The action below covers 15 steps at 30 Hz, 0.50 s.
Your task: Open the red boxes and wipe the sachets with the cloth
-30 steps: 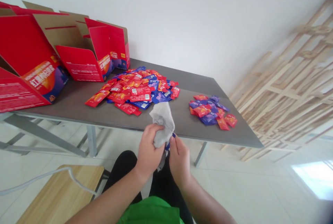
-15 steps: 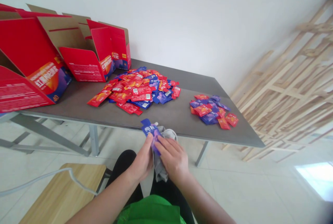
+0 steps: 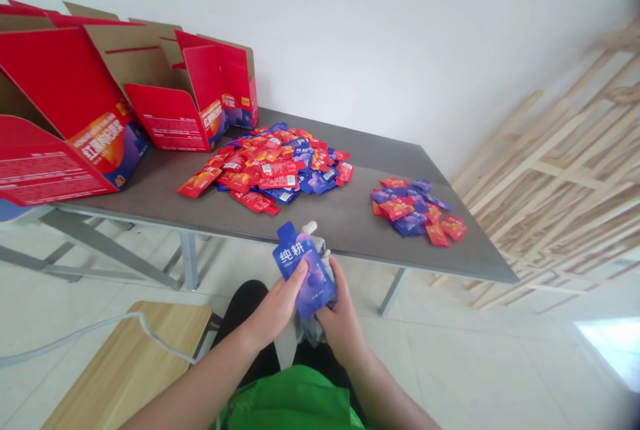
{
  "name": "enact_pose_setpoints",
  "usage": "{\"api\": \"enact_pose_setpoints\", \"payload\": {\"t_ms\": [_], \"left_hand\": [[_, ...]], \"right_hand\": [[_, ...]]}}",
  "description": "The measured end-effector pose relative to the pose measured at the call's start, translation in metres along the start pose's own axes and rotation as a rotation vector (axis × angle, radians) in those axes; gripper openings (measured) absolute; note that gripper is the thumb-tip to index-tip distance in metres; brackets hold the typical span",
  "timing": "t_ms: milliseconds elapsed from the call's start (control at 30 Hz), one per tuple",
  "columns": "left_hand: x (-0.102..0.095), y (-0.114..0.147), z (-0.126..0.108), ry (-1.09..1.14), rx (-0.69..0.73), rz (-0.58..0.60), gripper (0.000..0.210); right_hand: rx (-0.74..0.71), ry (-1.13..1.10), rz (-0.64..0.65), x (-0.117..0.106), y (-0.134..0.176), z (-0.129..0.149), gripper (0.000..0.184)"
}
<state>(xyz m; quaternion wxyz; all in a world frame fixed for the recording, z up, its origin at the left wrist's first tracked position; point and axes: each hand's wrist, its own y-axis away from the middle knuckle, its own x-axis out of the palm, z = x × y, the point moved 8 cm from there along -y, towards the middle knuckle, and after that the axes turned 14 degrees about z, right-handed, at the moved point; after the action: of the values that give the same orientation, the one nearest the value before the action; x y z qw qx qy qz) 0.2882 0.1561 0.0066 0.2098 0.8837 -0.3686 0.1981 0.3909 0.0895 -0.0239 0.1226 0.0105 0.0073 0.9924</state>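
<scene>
Head: flat rect. pouch (image 3: 317,285) w/ crumpled cloth (image 3: 309,331).

Flat blue-purple pouch (image 3: 315,290) partly hiding crumpled grey cloth (image 3: 311,331)
The left edge is cropping a red cardboard box (image 3: 47,77).

We get bright, diffuse light, shadows soft and faint. Smooth white wall (image 3: 360,50) looks pale, slightly hazy. Strong glare washes out patch of pale tiled floor (image 3: 613,350) at far right. Lighter sheen crosses dark-grey flat-topped desk (image 3: 215,213). We find pale wooden slatted frames (image 3: 565,173) soft, stretched by wide lens; right corners darken. Large white lettering on flat blue-purple pouch (image 3: 317,290) stays legible to us.
</scene>
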Motion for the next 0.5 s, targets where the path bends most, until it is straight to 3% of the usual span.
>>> {"api": "enact_pose_setpoints", "payload": {"t_ms": [133,233,300,367,433,500], "left_hand": [[-0.018,0.008,-0.008,0.012,0.109,-0.067,0.054],[-0.017,0.01,-0.005,0.108,0.118,-0.033,0.061],[-0.006,0.009,0.001,0.193,0.057,0.012,0.056],[0.009,0.007,0.006,0.297,-0.002,0.056,0.052],[0.021,0.006,0.008,0.371,-0.034,0.071,0.054],[0.025,0.003,0.01,0.391,-0.042,0.047,0.054]], "right_hand": [[0.11,0.149,-0.252,-0.049,0.008,0.0,0.07],[-0.041,0.33,-0.387,-0.068,0.014,0.031,0.076],[-0.236,0.485,-0.324,-0.051,0.013,0.06,0.078],[-0.397,0.591,-0.124,-0.018,0.009,0.079,0.077],[-0.472,0.611,0.061,0.01,0.008,0.085,0.069],[-0.476,0.59,0.125,0.022,0.012,0.082,0.061]]}}
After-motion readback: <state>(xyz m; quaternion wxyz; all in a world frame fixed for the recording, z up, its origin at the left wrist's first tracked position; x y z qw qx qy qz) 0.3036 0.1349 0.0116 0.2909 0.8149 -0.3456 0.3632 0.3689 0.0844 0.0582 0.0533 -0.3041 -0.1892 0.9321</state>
